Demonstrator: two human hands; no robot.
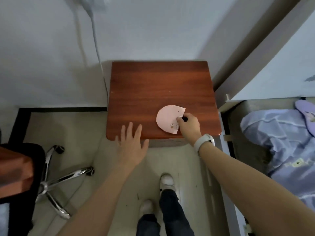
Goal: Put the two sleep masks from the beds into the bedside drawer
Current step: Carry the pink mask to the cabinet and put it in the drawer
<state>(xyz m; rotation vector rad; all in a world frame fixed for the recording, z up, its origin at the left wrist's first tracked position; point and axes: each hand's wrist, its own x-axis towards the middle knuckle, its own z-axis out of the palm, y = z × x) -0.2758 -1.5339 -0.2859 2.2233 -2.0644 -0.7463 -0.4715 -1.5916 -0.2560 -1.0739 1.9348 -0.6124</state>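
Note:
A pink sleep mask [166,119], folded into a rounded shape, lies on the front right of the red-brown bedside cabinet top [153,86]. My right hand [190,126], with a white watch on its wrist, pinches the mask's right edge where a dark strap shows. Spread flat, my left hand [132,145] hovers at the cabinet's front edge, holding nothing. Below that edge the drawer front [165,143] shows only as a thin strip. A purple item [306,114] lies on the bed at the far right; whether it is a sleep mask I cannot tell.
A bed with a blue-purple quilt [281,147] stands to the right. An office chair with a chrome star base [56,181] is at the left. A white cable [95,40] runs down the wall behind the cabinet. My feet [166,180] stand on the pale tiled floor.

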